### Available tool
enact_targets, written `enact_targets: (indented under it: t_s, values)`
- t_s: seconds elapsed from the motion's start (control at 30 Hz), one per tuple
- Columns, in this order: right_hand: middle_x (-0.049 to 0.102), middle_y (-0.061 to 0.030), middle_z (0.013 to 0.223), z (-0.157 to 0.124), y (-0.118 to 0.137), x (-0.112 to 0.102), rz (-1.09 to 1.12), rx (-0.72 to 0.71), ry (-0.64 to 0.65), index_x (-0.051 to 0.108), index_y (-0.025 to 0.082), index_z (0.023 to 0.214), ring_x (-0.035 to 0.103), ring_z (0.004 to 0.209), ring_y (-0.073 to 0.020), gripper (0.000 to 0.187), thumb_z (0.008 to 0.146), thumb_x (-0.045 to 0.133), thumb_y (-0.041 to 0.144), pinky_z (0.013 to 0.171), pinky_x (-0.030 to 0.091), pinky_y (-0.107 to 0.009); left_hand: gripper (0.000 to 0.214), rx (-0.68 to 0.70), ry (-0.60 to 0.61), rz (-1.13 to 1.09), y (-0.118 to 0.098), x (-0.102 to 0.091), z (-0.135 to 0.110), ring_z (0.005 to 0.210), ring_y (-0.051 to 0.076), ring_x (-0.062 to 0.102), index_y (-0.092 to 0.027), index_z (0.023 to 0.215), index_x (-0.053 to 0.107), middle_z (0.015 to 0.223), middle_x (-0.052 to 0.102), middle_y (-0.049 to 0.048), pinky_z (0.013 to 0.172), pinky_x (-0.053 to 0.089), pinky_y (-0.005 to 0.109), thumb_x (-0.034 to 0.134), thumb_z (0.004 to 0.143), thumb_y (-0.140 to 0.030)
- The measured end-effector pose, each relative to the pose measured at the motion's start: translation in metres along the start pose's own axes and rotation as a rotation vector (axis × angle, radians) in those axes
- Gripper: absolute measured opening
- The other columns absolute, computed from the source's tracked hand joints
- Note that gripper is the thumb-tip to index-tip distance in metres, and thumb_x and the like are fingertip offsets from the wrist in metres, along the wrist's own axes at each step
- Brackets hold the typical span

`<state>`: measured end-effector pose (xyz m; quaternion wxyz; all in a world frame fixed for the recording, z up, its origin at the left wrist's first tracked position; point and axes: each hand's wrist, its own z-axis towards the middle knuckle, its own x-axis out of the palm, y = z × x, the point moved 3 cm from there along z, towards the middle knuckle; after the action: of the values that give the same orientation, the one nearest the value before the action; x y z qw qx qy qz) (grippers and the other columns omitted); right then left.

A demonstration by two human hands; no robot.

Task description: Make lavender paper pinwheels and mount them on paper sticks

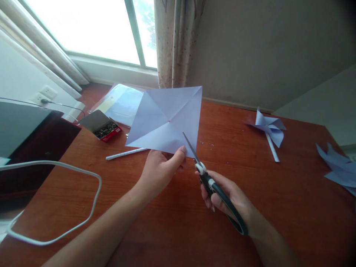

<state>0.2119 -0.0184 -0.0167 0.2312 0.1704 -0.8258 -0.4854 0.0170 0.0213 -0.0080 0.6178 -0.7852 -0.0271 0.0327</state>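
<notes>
My left hand (162, 167) pinches the near edge of a pale blue square paper (164, 118) creased along its diagonals, holding it up above the wooden table (292, 193). My right hand (228, 194) is closed round the black handles of a pair of scissors (207, 176). The scissor blades point up and left into the paper's near right corner, along a diagonal crease.
A white paper stick (126, 153) lies just left of the paper. An open box of small metal pieces (104, 128) and a clear folder (122, 102) sit behind it. A finished paper pinwheel (268, 129) and more blue paper (339, 168) lie right. A white cable (91, 207) loops at left.
</notes>
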Motion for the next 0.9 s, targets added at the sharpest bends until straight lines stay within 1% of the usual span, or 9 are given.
enact_targets:
  t_s: [0.27, 0.4, 0.5, 0.63, 0.77, 0.9]
  values:
    - [0.054, -0.0008, 0.087, 0.002, -0.006, -0.0042, -0.02, -0.001, -0.003, 0.057, 0.018, 0.129, 0.048, 0.069, -0.01, 0.059, 0.087, 0.07, 0.058, 0.058, 0.038, -0.023, 0.035, -0.006, -0.012, -0.007, 0.0014, -0.0001, -0.0003, 0.047, 0.009, 0.054, -0.015, 0.055, 0.062, 0.052, 0.062, 0.0, 0.046, 0.04, 0.02, 0.063, 0.085, -0.033]
    - [0.053, -0.0013, 0.087, 0.0011, -0.0049, -0.0048, -0.027, -0.007, 0.013, 0.057, 0.018, 0.13, 0.049, 0.069, -0.0103, 0.059, 0.088, 0.068, 0.058, 0.057, 0.038, -0.022, 0.036, 0.011, 0.002, -0.008, 0.0035, -0.0001, -0.0003, 0.048, 0.009, 0.055, -0.015, 0.057, 0.062, 0.053, 0.063, 0.0, 0.047, 0.04, 0.02, 0.062, 0.087, -0.035]
    - [0.054, -0.0017, 0.088, -0.0009, -0.003, -0.0042, -0.027, 0.009, 0.006, 0.057, 0.018, 0.13, 0.048, 0.07, -0.0104, 0.058, 0.088, 0.069, 0.056, 0.057, 0.037, -0.022, 0.035, 0.019, 0.008, -0.017, 0.0047, 0.0001, 0.0003, 0.05, 0.009, 0.056, -0.015, 0.058, 0.063, 0.055, 0.063, -0.0001, 0.048, 0.042, 0.02, 0.062, 0.088, -0.035]
    - [0.053, -0.0008, 0.085, -0.002, -0.0027, -0.0026, -0.014, -0.014, -0.017, 0.059, 0.018, 0.128, 0.048, 0.068, -0.0098, 0.057, 0.087, 0.071, 0.056, 0.056, 0.037, -0.022, 0.035, 0.024, 0.002, -0.023, 0.0049, 0.0003, 0.0006, 0.05, 0.009, 0.056, -0.015, 0.058, 0.062, 0.055, 0.063, 0.0002, 0.048, 0.041, 0.02, 0.062, 0.088, -0.034]
    - [0.054, -0.0002, 0.085, -0.0012, -0.0042, -0.0024, -0.018, -0.039, -0.034, 0.059, 0.019, 0.131, 0.049, 0.066, -0.0091, 0.059, 0.086, 0.071, 0.056, 0.054, 0.035, -0.021, 0.036, 0.023, 0.005, -0.022, 0.0039, 0.0003, -0.0001, 0.05, 0.01, 0.055, -0.015, 0.058, 0.062, 0.055, 0.063, 0.0005, 0.048, 0.042, 0.02, 0.062, 0.088, -0.035]
    - [0.054, -0.0005, 0.084, 0.0001, -0.0039, -0.0029, -0.031, -0.021, -0.023, 0.058, 0.018, 0.13, 0.049, 0.066, -0.0093, 0.063, 0.084, 0.072, 0.058, 0.054, 0.035, -0.022, 0.037, 0.028, 0.003, -0.003, 0.0029, 0.0004, 0.0, 0.049, 0.009, 0.055, -0.015, 0.056, 0.062, 0.053, 0.063, 0.0005, 0.048, 0.041, 0.02, 0.062, 0.088, -0.035]
